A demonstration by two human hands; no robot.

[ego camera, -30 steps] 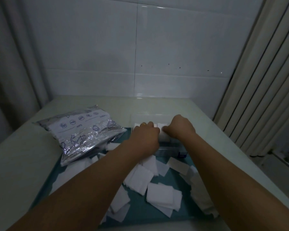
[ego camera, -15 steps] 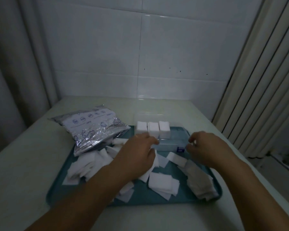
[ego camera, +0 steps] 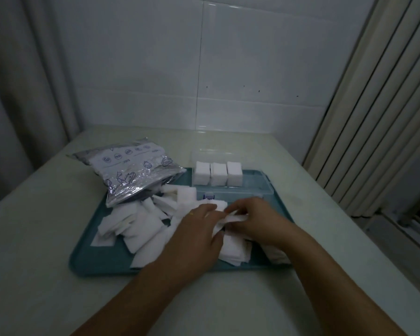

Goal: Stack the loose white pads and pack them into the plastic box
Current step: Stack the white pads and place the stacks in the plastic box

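Observation:
Loose white pads (ego camera: pixel 141 226) lie scattered over a teal tray (ego camera: pixel 102 260). A clear plastic box (ego camera: pixel 247 187) stands at the tray's far side and holds three upright stacks of pads (ego camera: pixel 218 175) at its left end. My left hand (ego camera: pixel 197 234) and my right hand (ego camera: pixel 255 219) meet over the pads in the tray's middle. Together they pinch a white pad (ego camera: pixel 235 218) between their fingers, just in front of the box.
A silver printed foil bag (ego camera: pixel 131 175) lies across the tray's far left corner. The tray sits on a pale table (ego camera: pixel 34 238). A tiled wall is behind, with curtains at left and vertical blinds at right.
Both hands drew back from the box, where they had pressed on the stacks, to the loose pads in the tray's middle. They now pinch a pad between them.

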